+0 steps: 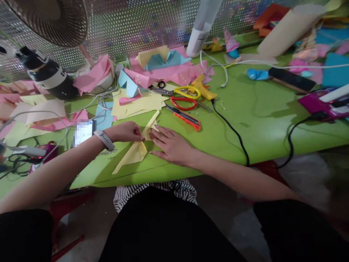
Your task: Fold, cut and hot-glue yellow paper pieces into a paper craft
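Note:
A folded sheet of yellow paper [135,154] lies on the green table [234,127] in front of me, with a narrow strip pointing up and a slanted flap reaching down to the left. My left hand [128,131], wearing a white wristband, pinches the paper near its middle. Flat beside it, my right hand [174,146] presses the paper's right part with its fingers stretched out. An orange utility knife [187,118] lies just beyond the right hand. Behind the paper is a stack of yellow sheets [136,105].
Scissors with red and yellow handles [185,98] and a yellow glue gun [204,89] with a black cord lie further back. A phone [84,133] is by my left forearm. Pink folded papers [163,74], a black bottle [50,74] and a fan [54,18] stand along the mesh wall.

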Motion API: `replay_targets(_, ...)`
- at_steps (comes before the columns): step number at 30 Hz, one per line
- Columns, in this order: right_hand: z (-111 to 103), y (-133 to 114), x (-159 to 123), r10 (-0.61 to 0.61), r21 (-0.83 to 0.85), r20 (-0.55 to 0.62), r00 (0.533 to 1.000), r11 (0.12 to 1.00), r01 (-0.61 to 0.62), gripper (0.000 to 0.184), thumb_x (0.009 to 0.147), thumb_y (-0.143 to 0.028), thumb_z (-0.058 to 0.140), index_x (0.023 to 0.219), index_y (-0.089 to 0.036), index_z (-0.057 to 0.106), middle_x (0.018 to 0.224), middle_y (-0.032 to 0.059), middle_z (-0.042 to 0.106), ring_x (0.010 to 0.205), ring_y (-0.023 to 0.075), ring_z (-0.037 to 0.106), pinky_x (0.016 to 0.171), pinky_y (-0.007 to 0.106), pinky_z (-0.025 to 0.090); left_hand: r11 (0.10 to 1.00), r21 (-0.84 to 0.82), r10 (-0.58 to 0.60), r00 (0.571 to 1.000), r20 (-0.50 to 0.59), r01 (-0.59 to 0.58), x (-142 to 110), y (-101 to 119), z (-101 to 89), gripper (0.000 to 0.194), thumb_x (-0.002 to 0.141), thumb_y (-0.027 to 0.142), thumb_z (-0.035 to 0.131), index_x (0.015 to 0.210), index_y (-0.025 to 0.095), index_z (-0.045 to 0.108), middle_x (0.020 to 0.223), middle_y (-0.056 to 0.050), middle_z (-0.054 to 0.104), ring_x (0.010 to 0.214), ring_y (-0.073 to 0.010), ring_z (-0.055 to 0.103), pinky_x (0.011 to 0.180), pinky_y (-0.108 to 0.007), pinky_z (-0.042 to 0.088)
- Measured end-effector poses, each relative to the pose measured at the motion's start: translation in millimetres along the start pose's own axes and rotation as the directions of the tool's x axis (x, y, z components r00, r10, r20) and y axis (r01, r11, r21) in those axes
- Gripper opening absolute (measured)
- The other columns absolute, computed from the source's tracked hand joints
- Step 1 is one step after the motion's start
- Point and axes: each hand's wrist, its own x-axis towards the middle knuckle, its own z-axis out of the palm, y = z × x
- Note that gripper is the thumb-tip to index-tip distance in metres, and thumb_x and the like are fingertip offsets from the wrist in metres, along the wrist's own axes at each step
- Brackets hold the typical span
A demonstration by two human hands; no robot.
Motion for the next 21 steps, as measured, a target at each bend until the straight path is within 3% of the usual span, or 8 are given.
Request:
replay_targets(8,1,0,-1,-0.007,0.005,-0.022,1.000,1.000,0.007,0.064,0.102,-0.056,0.036,0.142,-0.009,0.055,0.154,0.0189,0.047,0.148,0.0342,0.037,0.117,0.055,0.037,1.000,-0.022,0.007,1.000,0.029,-0.006,3,-5,-2.9,0.030,0.071,0.046,0.066,0.084,0.019,0.066,0.079,-0.004,0.071,0.070,-0.0200,0.060,0.060,-0.030,0.040)
replay_targets(16,2,1,-1,-0.014,-0.014,-0.016,1.000,1.000,0.014,0.064,0.102,-0.055,0.037,0.141,-0.008,0.056,0.154,0.0181,0.047,0.148,0.0340,0.037,0.117,0.054,0.037,0.998,-0.044,0.046,0.998,0.030,-0.045,10,-19,-3.1,0.032,0.072,0.045,0.068,0.091,0.019,0.063,0.082,-0.004,0.070,0.068,-0.0168,0.059,0.058,-0.028,0.041)
replay_targets(19,3,1,-1,-0.010,-0.003,-0.017,1.000,1.000,0.010,0.064,0.102,-0.056,0.034,0.143,-0.011,0.054,0.155,0.0170,0.046,0.148,0.0334,0.037,0.116,0.054,0.038,0.995,-0.090,0.052,0.997,0.064,-0.046,6,-15,-5.0,0.033,0.075,0.046,0.068,0.091,0.018,0.064,0.081,-0.004,0.070,0.069,-0.0170,0.060,0.058,-0.027,0.042)
replay_targets(21,4,2,-1,-0.008,0.008,-0.018,1.000,1.000,0.008,0.065,0.103,-0.056,0.032,0.145,-0.011,0.052,0.155,0.0167,0.045,0.148,0.0331,0.037,0.116,0.055,0.038,0.993,-0.100,0.072,0.997,0.015,-0.070,-4,-8,-0.8,0.032,0.081,0.047,0.065,0.092,0.017,0.064,0.081,-0.004,0.069,0.069,-0.0171,0.060,0.059,-0.028,0.044)
